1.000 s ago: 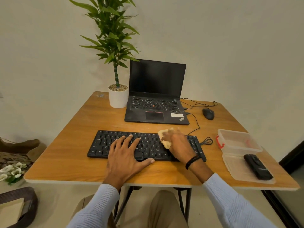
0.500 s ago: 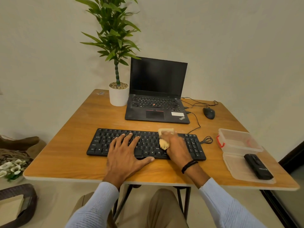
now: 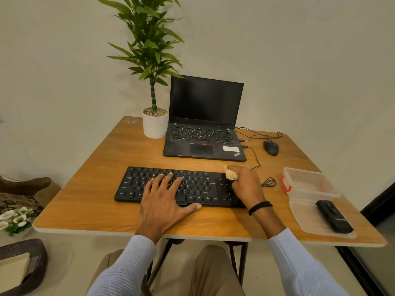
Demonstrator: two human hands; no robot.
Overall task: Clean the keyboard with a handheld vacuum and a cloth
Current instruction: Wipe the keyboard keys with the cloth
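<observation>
At the keyboard's (image 3: 205, 188) right end, the right hand (image 3: 248, 185) grips the cloth (image 3: 230, 175). The left hand (image 3: 164, 199) lies flat, fingers spread. Hard rubbing could dislodge keys.

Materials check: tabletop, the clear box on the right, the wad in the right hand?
Tabletop: looks like wood-grain laminate over board, semi-matte; streaked grain, pale edge band. Clear box: translucent plastic, slightly frosted; wood shows through, red clip on its side. Wad gripped in the right hand: likely soft cloth, tan, matte and crumpled; too small to be sure.
</observation>
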